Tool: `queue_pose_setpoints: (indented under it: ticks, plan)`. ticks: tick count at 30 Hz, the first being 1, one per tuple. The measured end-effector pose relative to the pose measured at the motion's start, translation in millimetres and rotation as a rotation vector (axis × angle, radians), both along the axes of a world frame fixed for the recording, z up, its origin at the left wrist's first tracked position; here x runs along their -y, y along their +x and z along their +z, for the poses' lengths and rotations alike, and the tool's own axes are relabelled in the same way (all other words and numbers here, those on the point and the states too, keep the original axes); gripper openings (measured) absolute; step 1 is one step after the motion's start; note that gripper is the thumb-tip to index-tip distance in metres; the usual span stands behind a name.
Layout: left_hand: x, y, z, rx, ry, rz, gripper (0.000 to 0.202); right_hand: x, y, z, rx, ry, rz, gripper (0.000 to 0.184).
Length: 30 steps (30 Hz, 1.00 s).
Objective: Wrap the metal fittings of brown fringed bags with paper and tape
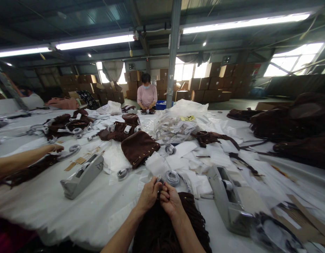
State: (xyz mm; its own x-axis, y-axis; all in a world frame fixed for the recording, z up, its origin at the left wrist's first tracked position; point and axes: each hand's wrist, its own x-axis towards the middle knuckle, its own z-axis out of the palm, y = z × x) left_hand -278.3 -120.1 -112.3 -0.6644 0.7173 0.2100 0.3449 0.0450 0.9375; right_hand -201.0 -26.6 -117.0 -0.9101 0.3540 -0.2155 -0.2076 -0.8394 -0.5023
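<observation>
Gripped one small grey piece (pixel 160 180) in closed left hand (pixel 147 195) and closed right hand (pixel 170 201), near far end of one fringed bag (pixel 156 230)! Held it between two tape dispensers (pixel 85 179) (pixel 222 207), just beside one grey coil (pixel 172 178).

The wearer's two hands (pixel 148 195) and one dark fringed item (pixel 157 232) occupy the lower centre; two grey tape dispensers (pixel 79 181) stand left of centre and lower right; one yellow label (pixel 187 118) lies mid-frame.
</observation>
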Motion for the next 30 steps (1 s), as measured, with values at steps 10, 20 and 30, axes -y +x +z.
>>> queue_pose_setpoints:
  ticks: [10, 20, 30]
  plan:
    - [3.1, -15.6, 1.5, 0.340, 0.075, 0.019, 0.052, 31.5, 5.3, 9.1, 0.232, 1.267, -0.363, 0.021]
    - [15.8, -17.1, 19.5, 0.496, -0.011, -0.322, 0.050, -9.9, 11.1, 42.1, 0.134, 1.652, -0.213, 0.029]
    - [17.2, -24.6, 18.0, 0.528, -0.043, -0.338, 0.048, -10.1, 7.6, 27.6, 0.174, 1.676, -0.229, 0.039]
